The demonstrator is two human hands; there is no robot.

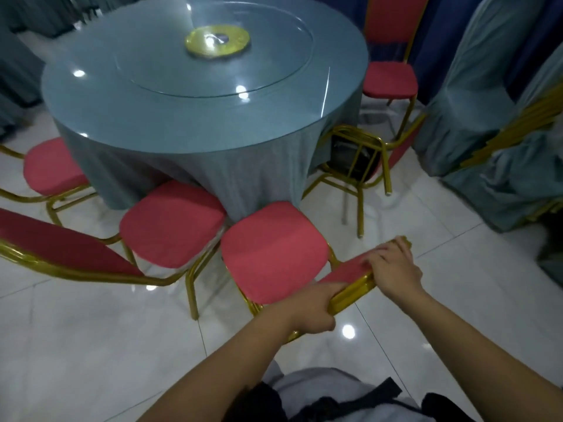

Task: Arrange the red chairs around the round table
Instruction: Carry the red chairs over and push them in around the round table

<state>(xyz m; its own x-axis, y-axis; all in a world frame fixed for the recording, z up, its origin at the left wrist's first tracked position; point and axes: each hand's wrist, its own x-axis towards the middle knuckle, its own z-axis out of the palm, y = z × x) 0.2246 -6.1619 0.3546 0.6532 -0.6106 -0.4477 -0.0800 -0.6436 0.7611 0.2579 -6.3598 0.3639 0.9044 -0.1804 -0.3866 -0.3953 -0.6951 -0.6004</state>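
Left hand [307,312]: curled round the near end of the gold top rail of the held chair [274,251]
Right hand [396,266]: gripping the far end of the same rail, fingers laid over the red back padding
Held chair: red seat lies between the hands and the round counter [152,95], its front edge at the hanging blue-grey cloth
Neighbouring chair [172,222]: just left of the held one, seat against the cloth
Left chair [51,167]: further round, its back cut off by the picture edge
Far chair [390,79]: upright beyond the counter's right side
Tipped chair [359,159]: on its side to the right, dark underside and gold legs showing
On the counter: a glass turntable [274,56] with a gold disc [217,41] at its centre
Hard to make out: cloth-covered shapes on the right, blurred and cropped
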